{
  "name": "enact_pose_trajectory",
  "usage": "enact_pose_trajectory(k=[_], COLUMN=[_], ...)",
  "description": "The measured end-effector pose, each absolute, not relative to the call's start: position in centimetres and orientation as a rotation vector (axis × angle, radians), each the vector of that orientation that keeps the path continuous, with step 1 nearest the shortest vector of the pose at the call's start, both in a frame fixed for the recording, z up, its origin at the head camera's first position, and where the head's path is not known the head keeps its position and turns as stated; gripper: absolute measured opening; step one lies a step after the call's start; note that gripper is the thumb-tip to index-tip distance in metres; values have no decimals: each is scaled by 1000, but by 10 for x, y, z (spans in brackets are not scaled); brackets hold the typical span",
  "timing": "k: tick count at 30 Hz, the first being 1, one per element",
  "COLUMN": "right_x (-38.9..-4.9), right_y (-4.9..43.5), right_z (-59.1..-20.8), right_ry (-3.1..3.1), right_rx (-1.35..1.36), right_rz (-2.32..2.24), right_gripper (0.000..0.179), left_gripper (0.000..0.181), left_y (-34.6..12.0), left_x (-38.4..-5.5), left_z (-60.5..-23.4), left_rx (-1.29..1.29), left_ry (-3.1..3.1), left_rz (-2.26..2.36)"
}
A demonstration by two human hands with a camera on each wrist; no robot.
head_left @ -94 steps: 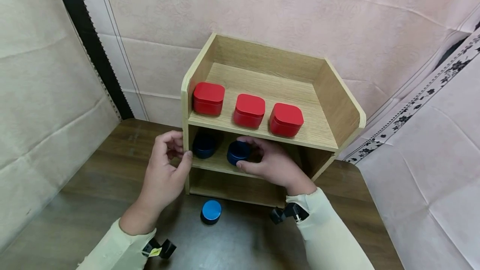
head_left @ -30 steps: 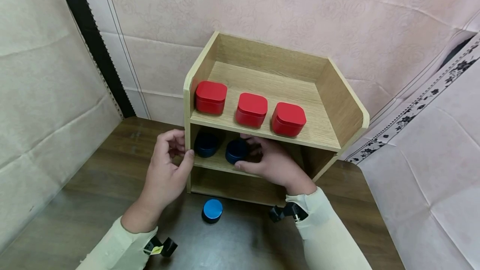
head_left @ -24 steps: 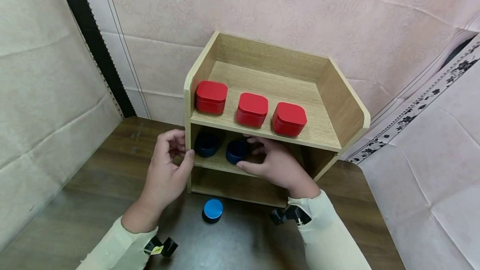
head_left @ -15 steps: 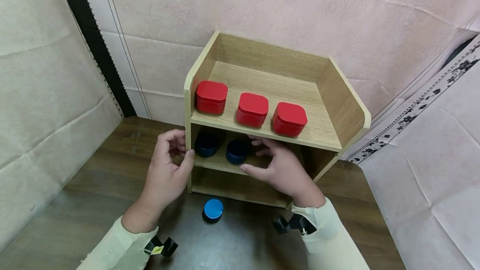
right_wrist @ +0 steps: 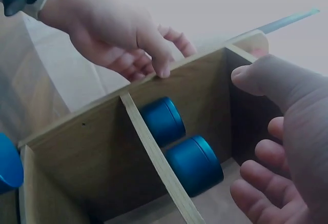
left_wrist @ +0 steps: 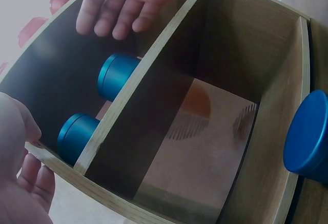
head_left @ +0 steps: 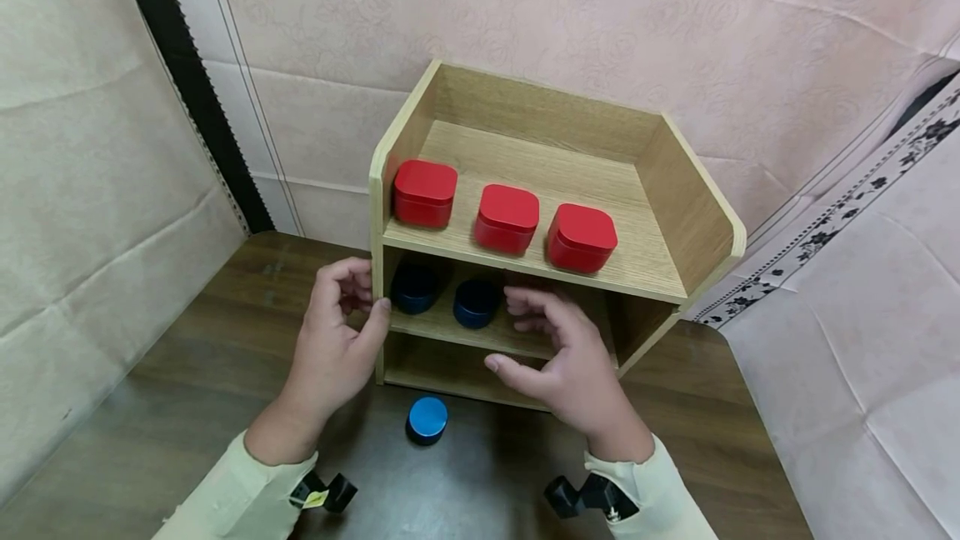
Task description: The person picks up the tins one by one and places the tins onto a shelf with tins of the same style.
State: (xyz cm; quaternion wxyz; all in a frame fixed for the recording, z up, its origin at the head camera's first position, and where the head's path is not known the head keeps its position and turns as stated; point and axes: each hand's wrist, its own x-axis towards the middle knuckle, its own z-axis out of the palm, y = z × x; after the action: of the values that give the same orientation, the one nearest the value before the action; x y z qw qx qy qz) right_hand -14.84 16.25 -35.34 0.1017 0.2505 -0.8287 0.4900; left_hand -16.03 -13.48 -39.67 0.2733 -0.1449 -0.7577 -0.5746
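My left hand (head_left: 335, 340) holds the left side panel of a small wooden shelf (head_left: 547, 148), thumb on its front edge and fingers at the outer face. The right hand (head_left: 570, 361), fingers spread and holding nothing, is in front of the middle tier. Two round blue tins stand side by side on that tier: a left tin (head_left: 415, 288) near the side panel and a right tin (head_left: 476, 304), closer to my right hand but apart from it. A third blue tin (head_left: 427, 420) stands on the table before the shelf; the left wrist view also catches this tin (left_wrist: 310, 137).
Along the front of the top tier sit three rounded red tins: a left one (head_left: 425, 194), a middle one (head_left: 506, 220) and a right one (head_left: 581, 238). The shelf's bottom tier (head_left: 457, 367) is low over the wooden table (head_left: 187, 407). Patterned cloth (head_left: 525, 15) hangs behind.
My right hand has let go of the right blue tin on the middle tier and drawn back toward me, its fingers spreading. My left hand keeps its place on the side panel.
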Motion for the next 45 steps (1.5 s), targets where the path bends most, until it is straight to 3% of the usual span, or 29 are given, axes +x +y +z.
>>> enact_pose_trajectory(k=[24,45], right_x=[-125,-137], right_y=[143,137], right_z=[-400,-450], right_ry=[-2174,-2365], right_rx=[1224,1189], right_rz=[1733,1718], right_gripper=[76,67], left_gripper=[50,52], left_y=[-136,-137], left_x=[-161,-163], left_z=[-398,-400], left_rx=[-390,-400], left_ry=[-2031,-2036], left_rz=[-1532,-1504])
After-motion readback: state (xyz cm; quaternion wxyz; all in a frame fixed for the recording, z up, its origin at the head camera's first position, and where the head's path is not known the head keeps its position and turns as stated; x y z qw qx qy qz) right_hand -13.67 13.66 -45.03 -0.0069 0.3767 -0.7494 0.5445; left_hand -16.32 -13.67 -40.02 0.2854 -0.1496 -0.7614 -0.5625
